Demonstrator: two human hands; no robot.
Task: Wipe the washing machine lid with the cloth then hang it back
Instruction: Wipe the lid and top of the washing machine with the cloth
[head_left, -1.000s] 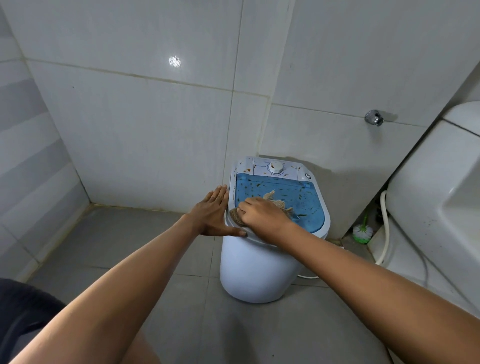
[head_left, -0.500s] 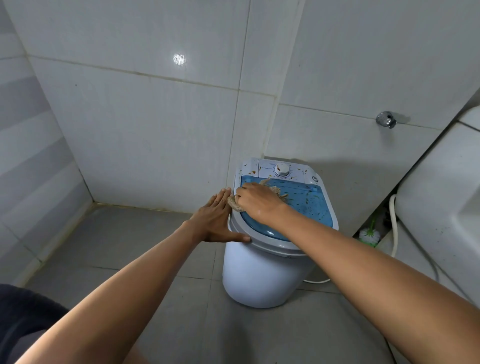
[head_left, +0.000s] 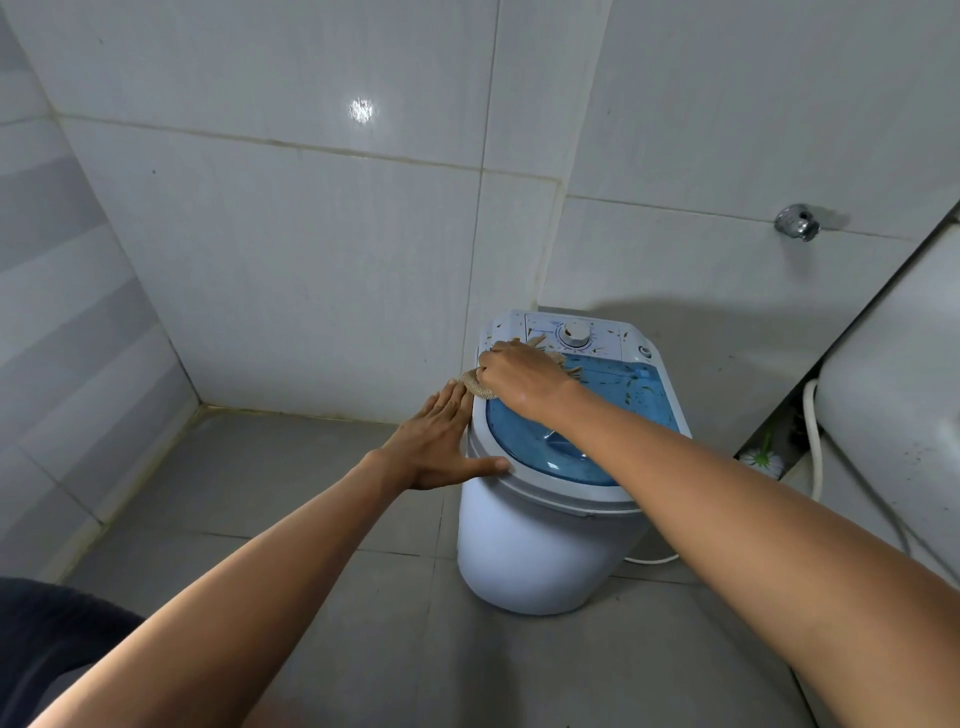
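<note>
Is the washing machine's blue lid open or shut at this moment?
Shut. The blue lid lies flat inside the white rim with no gap visible, and the right hand presses the cloth on it.

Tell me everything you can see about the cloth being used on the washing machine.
The cloth is a small tan piece with a coarse, woven look and frayed strands. It is bunched flat under the right hand, which presses it on the far left corner of the blue washing machine lid. Only its edges show: one lobe pokes out over the lid's left rim close to the left hand fingertips, and fringe shows beyond the knuckles.
</note>
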